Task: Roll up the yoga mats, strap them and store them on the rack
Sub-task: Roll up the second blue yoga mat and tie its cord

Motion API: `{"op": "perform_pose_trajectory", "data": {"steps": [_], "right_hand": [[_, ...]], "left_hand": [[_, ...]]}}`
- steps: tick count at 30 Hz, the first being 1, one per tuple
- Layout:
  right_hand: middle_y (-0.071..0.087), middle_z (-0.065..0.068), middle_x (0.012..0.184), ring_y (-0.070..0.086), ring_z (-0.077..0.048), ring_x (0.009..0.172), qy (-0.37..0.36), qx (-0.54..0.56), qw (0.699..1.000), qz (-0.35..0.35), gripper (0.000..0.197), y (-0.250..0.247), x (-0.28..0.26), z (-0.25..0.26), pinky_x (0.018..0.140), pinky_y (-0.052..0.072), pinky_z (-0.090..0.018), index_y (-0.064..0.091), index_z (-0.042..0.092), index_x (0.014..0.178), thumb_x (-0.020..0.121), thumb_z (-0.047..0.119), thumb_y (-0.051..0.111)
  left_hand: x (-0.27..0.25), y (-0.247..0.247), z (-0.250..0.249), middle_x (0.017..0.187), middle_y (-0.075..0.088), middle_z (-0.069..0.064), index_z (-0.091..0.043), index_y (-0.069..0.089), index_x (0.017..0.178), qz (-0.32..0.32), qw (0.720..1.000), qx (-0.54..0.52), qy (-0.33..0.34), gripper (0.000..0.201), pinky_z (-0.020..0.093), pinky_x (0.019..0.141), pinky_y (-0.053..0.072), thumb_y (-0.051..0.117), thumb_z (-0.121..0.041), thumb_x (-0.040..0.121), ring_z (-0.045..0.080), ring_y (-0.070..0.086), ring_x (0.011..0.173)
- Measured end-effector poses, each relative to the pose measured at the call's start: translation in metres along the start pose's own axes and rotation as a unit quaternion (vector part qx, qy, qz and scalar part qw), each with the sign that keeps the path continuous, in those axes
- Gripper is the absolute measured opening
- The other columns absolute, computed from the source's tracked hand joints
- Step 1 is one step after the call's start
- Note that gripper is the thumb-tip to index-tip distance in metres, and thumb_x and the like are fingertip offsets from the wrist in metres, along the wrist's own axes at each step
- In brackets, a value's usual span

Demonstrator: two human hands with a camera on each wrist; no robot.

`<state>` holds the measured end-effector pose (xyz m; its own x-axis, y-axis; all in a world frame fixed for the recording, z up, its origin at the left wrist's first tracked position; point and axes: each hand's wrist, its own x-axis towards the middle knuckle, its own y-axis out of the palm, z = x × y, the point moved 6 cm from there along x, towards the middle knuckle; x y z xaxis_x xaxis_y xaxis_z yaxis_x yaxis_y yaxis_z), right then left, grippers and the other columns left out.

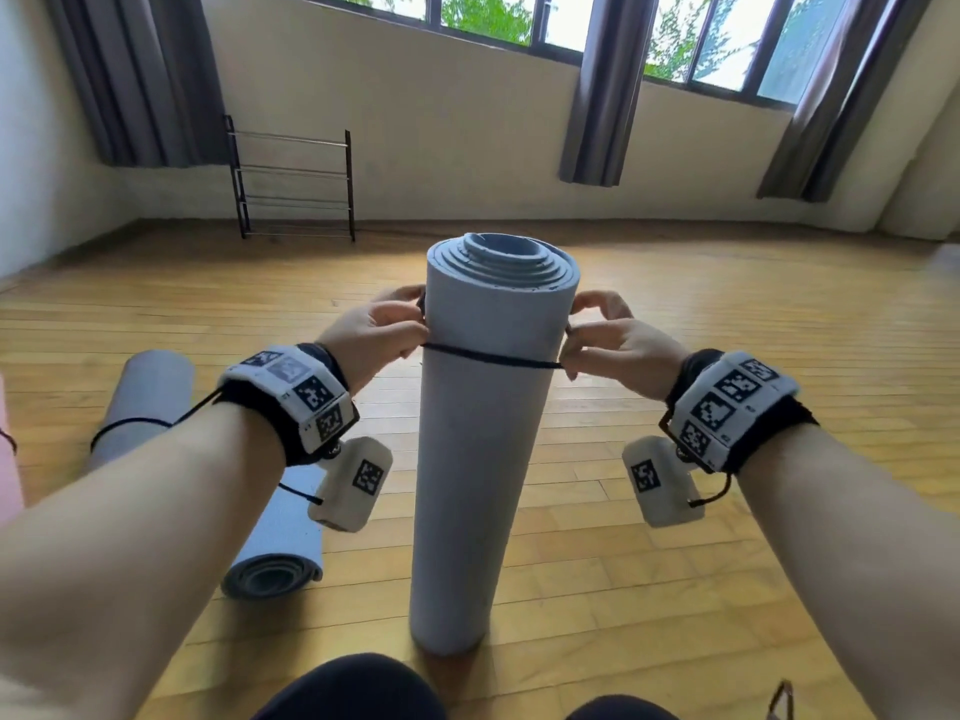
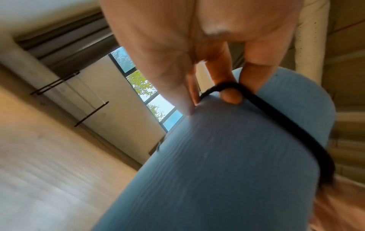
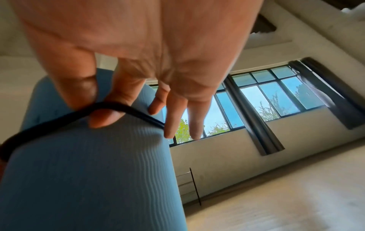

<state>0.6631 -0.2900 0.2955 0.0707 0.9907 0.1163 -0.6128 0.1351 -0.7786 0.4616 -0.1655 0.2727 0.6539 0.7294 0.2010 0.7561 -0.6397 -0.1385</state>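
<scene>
— What's my feed showing of the room?
— I see a wooden plank floor [image 1: 727, 356], pale walls [image 1: 441, 148], and a row of windows [image 1: 701, 39] with green trees outside, daylight coming in.
— Curtains?
— Grey curtains [image 1: 602, 96] hang beside the panes.

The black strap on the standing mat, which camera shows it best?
The head view: the black strap runs across the upright rolled mat, with the left hand and right hand pinching it at each side. The left wrist view shows only a blurry stretch by the fingers; the right wrist view shows the part looped over a fingertip.
</scene>
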Motion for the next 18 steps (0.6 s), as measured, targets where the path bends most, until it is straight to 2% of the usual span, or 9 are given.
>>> {"op": "perform_pose_trajectory", "data": {"steps": [2,4,6,8,11,12,14,16,18], "right_hand": [[0.034,0.003,0.124,0.033,-0.009,0.120,-0.013,-0.029,0.999,-0.010,0.012,-0.001,0.002,0.005,0.100,0.038,-0.025,0.062,0.030,0.070,0.080,0.037,0.063],[0.042,0.001,0.122,0.045,-0.015,0.117,-0.012,0.036,0.999,-0.028,0.007,-0.004,0.006,0.007,0.103,0.042,-0.032,0.063,0.027,0.081,0.087,0.028,0.064],[0.055,-0.002,0.117,0.063,-0.017,0.101,0.015,0.178,0.982,-0.063,0.002,-0.010,0.007,0.006,0.096,0.050,-0.030,0.054,0.020,0.096,0.095,0.019,0.056],[0.064,-0.006,0.111,0.071,-0.023,0.086,0.035,0.275,0.954,-0.113,0.005,-0.017,0.007,0.004,0.086,0.056,-0.032,0.041,0.016,0.106,0.102,0.017,0.044],[0.059,-0.007,0.101,0.064,-0.019,0.072,0.030,0.244,0.959,-0.137,0.038,-0.013,0.017,0.008,0.081,0.055,-0.037,0.031,0.012,0.127,0.102,0.040,0.035],[0.055,-0.008,0.105,0.061,-0.018,0.077,0.025,0.219,0.965,-0.139,0.056,-0.008,0.019,0.012,0.082,0.054,-0.038,0.029,0.012,0.132,0.096,0.055,0.034],[0.048,-0.008,0.131,0.053,-0.022,0.113,-0.004,0.146,0.978,-0.148,0.089,0.005,0.023,0.017,0.101,0.044,-0.045,0.025,0.018,0.145,0.082,0.080,0.027],[0.037,-0.002,0.147,0.033,-0.019,0.136,-0.047,0.117,0.981,-0.145,0.089,0.019,0.025,0.013,0.114,0.028,-0.042,0.021,0.025,0.150,0.079,0.077,0.028],[0.041,0.010,0.140,0.038,0.003,0.128,-0.066,0.169,0.973,-0.146,0.077,0.026,0.023,0.013,0.108,0.032,-0.020,0.021,0.023,0.148,0.084,0.060,0.039]], "left_hand": [[0.001,-0.001,-0.003,0.124,0.054,-0.010,-0.013,0.070,0.056,-0.001,1.000,-0.011,0.007,0.023,0.037,0.091,0.042,0.071,-0.035,0.047,0.016,0.054,0.093],[0.002,-0.007,-0.009,0.122,0.051,-0.007,-0.023,0.071,0.056,-0.019,1.000,0.003,0.012,0.019,0.034,0.093,0.046,0.073,-0.038,0.044,0.017,0.056,0.101],[0.004,-0.011,-0.010,0.135,0.043,-0.003,-0.021,0.067,0.070,-0.014,0.999,0.035,0.033,0.035,0.035,0.091,0.050,0.079,-0.039,0.042,0.022,0.055,0.114],[0.003,-0.011,-0.011,0.148,0.032,-0.003,-0.019,0.057,0.085,0.009,0.998,0.044,0.048,0.063,0.033,0.085,0.052,0.088,-0.043,0.036,0.024,0.054,0.119],[0.001,-0.006,-0.020,0.154,0.023,-0.007,-0.037,0.043,0.112,0.021,0.999,-0.008,0.048,0.097,0.038,0.084,0.055,0.089,-0.062,0.030,0.016,0.051,0.121],[0.002,-0.005,-0.024,0.155,0.020,-0.011,-0.044,0.034,0.124,0.015,0.999,-0.011,0.044,0.109,0.039,0.086,0.054,0.088,-0.063,0.032,0.011,0.048,0.122],[0.004,0.000,-0.028,0.153,0.018,-0.014,-0.042,0.005,0.146,0.016,0.999,0.018,0.039,0.126,0.031,0.089,0.050,0.087,-0.050,0.051,0.007,0.045,0.125],[0.007,0.007,-0.024,0.152,0.018,-0.011,-0.030,-0.016,0.149,0.024,0.997,0.070,0.031,0.132,0.020,0.094,0.044,0.084,-0.032,0.065,0.006,0.032,0.131],[0.007,0.011,-0.019,0.144,0.020,-0.014,-0.028,-0.018,0.149,0.012,0.989,0.143,0.026,0.135,0.026,0.109,0.032,0.075,-0.053,0.055,0.003,0.021,0.130]]}}
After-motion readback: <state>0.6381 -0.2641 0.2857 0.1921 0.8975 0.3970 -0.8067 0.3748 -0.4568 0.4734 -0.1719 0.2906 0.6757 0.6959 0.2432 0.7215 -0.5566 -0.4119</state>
